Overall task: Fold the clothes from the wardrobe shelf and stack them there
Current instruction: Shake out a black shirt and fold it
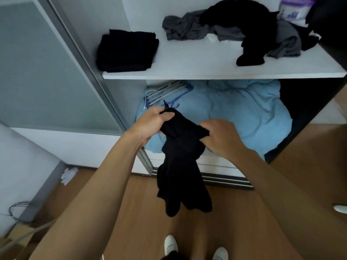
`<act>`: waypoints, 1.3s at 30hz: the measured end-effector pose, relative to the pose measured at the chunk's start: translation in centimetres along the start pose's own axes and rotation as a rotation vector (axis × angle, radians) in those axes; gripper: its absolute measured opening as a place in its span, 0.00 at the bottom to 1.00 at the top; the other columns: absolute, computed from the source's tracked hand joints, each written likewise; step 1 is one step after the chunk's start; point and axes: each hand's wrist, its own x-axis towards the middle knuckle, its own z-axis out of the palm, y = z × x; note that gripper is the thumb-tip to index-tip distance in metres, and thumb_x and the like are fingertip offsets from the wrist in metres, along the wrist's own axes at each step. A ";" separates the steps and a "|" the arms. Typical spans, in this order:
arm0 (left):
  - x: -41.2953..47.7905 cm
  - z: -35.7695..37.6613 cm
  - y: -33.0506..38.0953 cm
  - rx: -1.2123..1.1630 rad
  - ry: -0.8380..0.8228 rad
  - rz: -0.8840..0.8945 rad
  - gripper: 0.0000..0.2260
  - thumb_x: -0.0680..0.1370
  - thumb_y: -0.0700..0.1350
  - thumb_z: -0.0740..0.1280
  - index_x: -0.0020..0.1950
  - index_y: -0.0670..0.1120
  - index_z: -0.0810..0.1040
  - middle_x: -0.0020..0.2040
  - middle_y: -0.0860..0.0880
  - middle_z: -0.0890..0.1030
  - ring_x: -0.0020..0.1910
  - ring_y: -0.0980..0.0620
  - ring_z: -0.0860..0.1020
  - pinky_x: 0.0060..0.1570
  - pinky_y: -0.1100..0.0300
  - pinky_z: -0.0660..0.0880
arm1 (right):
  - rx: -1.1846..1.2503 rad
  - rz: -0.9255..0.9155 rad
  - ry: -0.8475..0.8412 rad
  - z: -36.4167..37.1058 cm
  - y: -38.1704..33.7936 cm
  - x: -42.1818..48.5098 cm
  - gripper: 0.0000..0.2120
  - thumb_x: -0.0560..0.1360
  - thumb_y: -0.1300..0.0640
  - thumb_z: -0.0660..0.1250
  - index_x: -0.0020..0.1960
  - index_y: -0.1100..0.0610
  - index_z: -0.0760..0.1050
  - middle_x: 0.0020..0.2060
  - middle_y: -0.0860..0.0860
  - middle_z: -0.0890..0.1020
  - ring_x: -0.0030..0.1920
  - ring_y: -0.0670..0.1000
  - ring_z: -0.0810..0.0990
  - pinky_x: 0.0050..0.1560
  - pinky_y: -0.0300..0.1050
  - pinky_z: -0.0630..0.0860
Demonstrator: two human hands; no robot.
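Shelf [187,61]: stack [127,51] lay at left, pile [234,29] at right, packet [293,11] behind the pile. Below, hangers [165,91] rested on the left of a duvet [244,113]; a garment [180,166] hung before it, between left hand [152,124] and right hand [223,137].

We count two hands, our left hand [150,124] and right hand [223,136], gripping one black garment [180,166]. Above the grip to the left lies one folded black pile [127,50]. Above right lies one loose heap [234,29], its pieces uncountable. Behind the grip is one blue duvet [244,113], and below it two white shoes [170,244].
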 end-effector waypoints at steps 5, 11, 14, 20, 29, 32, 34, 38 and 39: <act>0.0 -1.8 -1.1 0.132 0.088 0.091 0.12 0.81 0.36 0.64 0.40 0.47 0.80 0.34 0.53 0.82 0.35 0.56 0.79 0.39 0.62 0.74 | -0.226 -0.184 -0.160 3.2 -2.8 -0.2 0.16 0.73 0.50 0.67 0.33 0.60 0.72 0.30 0.54 0.76 0.34 0.56 0.76 0.35 0.46 0.60; 0.4 -2.7 -1.8 -0.100 0.059 0.052 0.16 0.79 0.28 0.61 0.53 0.45 0.83 0.42 0.51 0.85 0.42 0.54 0.83 0.43 0.65 0.79 | 0.019 -0.074 -0.634 5.0 -3.7 -0.7 0.22 0.78 0.44 0.67 0.68 0.51 0.74 0.60 0.44 0.78 0.57 0.46 0.79 0.53 0.41 0.74; 0.7 -3.6 -1.3 0.201 0.001 0.143 0.24 0.77 0.25 0.60 0.49 0.53 0.85 0.45 0.57 0.85 0.49 0.57 0.82 0.53 0.65 0.78 | 0.327 0.127 -0.324 3.4 -1.9 0.5 0.09 0.78 0.55 0.69 0.56 0.51 0.84 0.47 0.42 0.85 0.48 0.46 0.82 0.44 0.27 0.72; -0.2 -2.4 0.5 0.423 -0.213 0.381 0.24 0.73 0.23 0.57 0.55 0.45 0.84 0.50 0.57 0.84 0.49 0.71 0.79 0.50 0.76 0.72 | 0.286 0.110 -0.272 1.5 -1.4 3.6 0.33 0.76 0.59 0.71 0.77 0.49 0.63 0.68 0.42 0.69 0.68 0.40 0.67 0.65 0.32 0.63; 0.4 -3.7 0.8 0.213 -0.003 0.348 0.08 0.75 0.34 0.71 0.45 0.47 0.85 0.36 0.55 0.85 0.35 0.59 0.81 0.38 0.66 0.77 | 0.803 0.146 -0.434 2.2 -2.5 4.0 0.08 0.78 0.66 0.69 0.48 0.53 0.80 0.39 0.44 0.84 0.43 0.42 0.82 0.47 0.35 0.77; 0.8 -4.0 0.4 0.197 0.112 0.313 0.07 0.74 0.39 0.74 0.36 0.44 0.81 0.29 0.55 0.80 0.27 0.61 0.76 0.29 0.68 0.72 | 0.955 0.185 -0.419 2.4 -2.2 4.3 0.05 0.78 0.62 0.67 0.51 0.57 0.81 0.44 0.52 0.83 0.48 0.51 0.81 0.54 0.43 0.75; 1.1 -4.3 0.1 0.231 0.144 0.299 0.09 0.74 0.41 0.75 0.37 0.38 0.80 0.29 0.52 0.78 0.26 0.60 0.74 0.27 0.67 0.70 | 0.997 0.178 -0.383 2.5 -1.8 4.5 0.08 0.77 0.57 0.66 0.51 0.58 0.82 0.46 0.55 0.81 0.50 0.55 0.79 0.56 0.49 0.72; 1.1 -4.8 0.1 0.321 0.045 0.267 0.07 0.77 0.41 0.72 0.40 0.40 0.80 0.31 0.51 0.78 0.27 0.59 0.74 0.28 0.67 0.70 | 0.962 0.154 -0.331 2.4 -1.3 4.7 0.09 0.77 0.58 0.66 0.52 0.62 0.80 0.45 0.54 0.81 0.49 0.52 0.79 0.57 0.45 0.75; 1.0 -4.7 0.2 0.340 0.013 0.276 0.07 0.77 0.40 0.70 0.39 0.42 0.80 0.30 0.52 0.78 0.27 0.60 0.75 0.28 0.67 0.70 | 0.947 0.143 -0.346 2.3 -1.3 4.7 0.06 0.77 0.60 0.67 0.52 0.61 0.79 0.45 0.52 0.82 0.49 0.50 0.80 0.58 0.44 0.76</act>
